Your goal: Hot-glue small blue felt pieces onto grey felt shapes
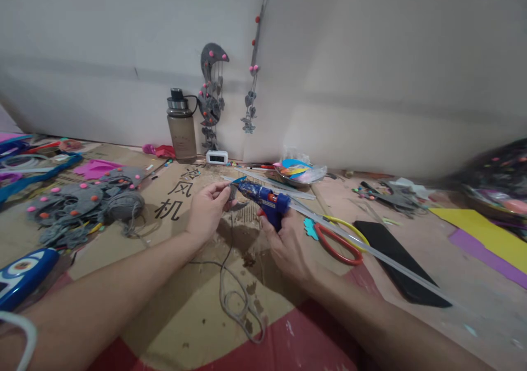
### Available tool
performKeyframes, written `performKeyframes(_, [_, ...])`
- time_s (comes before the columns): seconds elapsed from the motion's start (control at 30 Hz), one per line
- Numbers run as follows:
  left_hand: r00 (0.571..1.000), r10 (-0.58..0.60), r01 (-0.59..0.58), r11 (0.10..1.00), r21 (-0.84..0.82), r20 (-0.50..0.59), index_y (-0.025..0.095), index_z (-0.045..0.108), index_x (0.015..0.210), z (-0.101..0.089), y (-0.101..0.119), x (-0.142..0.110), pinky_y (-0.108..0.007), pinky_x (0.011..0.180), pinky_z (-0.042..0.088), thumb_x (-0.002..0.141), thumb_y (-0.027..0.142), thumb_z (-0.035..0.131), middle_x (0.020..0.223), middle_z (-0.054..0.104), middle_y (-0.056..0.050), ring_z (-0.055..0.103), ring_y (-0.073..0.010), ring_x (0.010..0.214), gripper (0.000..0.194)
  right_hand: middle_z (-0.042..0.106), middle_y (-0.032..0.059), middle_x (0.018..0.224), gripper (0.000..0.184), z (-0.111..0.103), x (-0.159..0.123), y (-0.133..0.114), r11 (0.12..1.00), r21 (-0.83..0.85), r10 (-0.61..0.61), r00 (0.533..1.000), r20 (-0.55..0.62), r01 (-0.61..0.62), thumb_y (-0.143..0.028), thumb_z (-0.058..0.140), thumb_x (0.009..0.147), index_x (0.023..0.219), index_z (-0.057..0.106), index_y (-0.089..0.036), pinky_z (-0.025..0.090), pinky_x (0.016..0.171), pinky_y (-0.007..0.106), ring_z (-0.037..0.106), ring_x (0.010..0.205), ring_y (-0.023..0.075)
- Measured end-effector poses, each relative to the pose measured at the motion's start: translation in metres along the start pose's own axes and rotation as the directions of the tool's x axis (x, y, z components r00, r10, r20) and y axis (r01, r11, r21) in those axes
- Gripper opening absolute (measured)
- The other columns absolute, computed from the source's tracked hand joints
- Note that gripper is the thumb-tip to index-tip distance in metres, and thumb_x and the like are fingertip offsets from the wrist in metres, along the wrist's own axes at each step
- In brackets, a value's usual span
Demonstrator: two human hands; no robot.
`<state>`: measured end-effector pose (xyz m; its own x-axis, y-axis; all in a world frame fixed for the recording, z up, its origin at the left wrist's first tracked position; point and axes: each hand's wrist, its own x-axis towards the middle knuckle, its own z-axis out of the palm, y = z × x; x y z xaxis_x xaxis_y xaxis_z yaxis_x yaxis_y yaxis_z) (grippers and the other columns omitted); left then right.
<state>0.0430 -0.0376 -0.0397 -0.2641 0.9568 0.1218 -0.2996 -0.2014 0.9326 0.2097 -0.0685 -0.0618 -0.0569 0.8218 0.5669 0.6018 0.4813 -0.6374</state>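
My right hand point(288, 247) is wrapped around the handle of a blue glue gun point(272, 202), whose nozzle points left. A long clear glue stick point(382, 257) runs out of its back end toward the lower right. At the nozzle, my left hand point(209, 206) pinches a small grey felt piece point(237, 204), partly hidden by the fingers. A small blue bit point(239, 180) shows beside the nozzle tip. Grey yarn point(223, 288) hangs below my left hand and lies in loose loops on the cardboard point(164, 305).
Red and yellow-handled scissors point(338, 245) and a black phone point(397, 261) lie right. Grey felt pieces with pompoms point(82, 198) and a yarn ball point(125, 205) lie left. A bottle point(181, 132), small clock point(217, 157) and bowl point(298, 176) stand behind, below hanging felt decorations point(209, 107).
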Motion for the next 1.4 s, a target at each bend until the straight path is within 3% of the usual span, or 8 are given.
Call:
performKeyframes(0.23, [1.000,0.016,-0.016,1.000,0.021,0.001,0.013,0.068,0.085,-0.0002,-0.0017,0.0008,-0.027,0.065,0.056,0.062,0.036,0.076,0.073,0.065,-0.001,0.059,-0.0102,0.065,0.034,0.064,0.0147,0.100,0.036,-0.0051,0.0008,-0.0063,0.996,-0.089,0.017,0.999,0.033,-0.014,-0.044,0.042,0.089,0.101,0.058,-0.015,0.046,0.085,0.042,0.060,0.090,0.0261])
performKeyframes(0.4, [1.000,0.022,-0.022,1.000,0.017,-0.005,0.014,0.068,0.084,-0.0003,-0.0015,0.0001,-0.028,0.067,0.057,0.062,0.036,0.075,0.072,0.064,-0.001,0.057,-0.0096,0.064,0.032,0.064,0.0177,0.097,0.043,-0.0017,-0.0001,-0.0018,0.989,-0.149,0.000,1.000,0.012,0.002,-0.044,0.038,0.090,0.107,0.056,-0.010,0.047,0.079,0.042,0.060,0.085,0.0268])
performKeyframes(0.73, [1.000,0.002,-0.002,1.000,0.005,-0.014,0.014,0.068,0.083,0.0011,0.0002,-0.0006,-0.027,0.065,0.056,0.061,0.036,0.076,0.070,0.064,0.000,0.057,-0.0089,0.063,0.032,0.063,0.0158,0.102,0.035,-0.0028,0.0012,-0.0036,0.988,-0.150,-0.046,0.999,0.006,0.047,-0.044,0.039,0.090,0.107,0.054,-0.016,0.047,0.083,0.045,0.060,0.091,0.0280])
performKeyframes(1.4, [1.000,-0.003,0.003,1.000,0.018,-0.012,0.013,0.068,0.084,0.0017,0.0019,-0.0026,-0.028,0.067,0.057,0.062,0.036,0.076,0.073,0.064,-0.001,0.059,-0.0103,0.066,0.034,0.062,0.0179,0.101,0.039,-0.0010,-0.0006,-0.0036,0.983,-0.181,-0.018,1.000,0.019,0.021,-0.044,0.037,0.090,0.109,0.053,-0.014,0.045,0.084,0.044,0.059,0.096,0.0299])
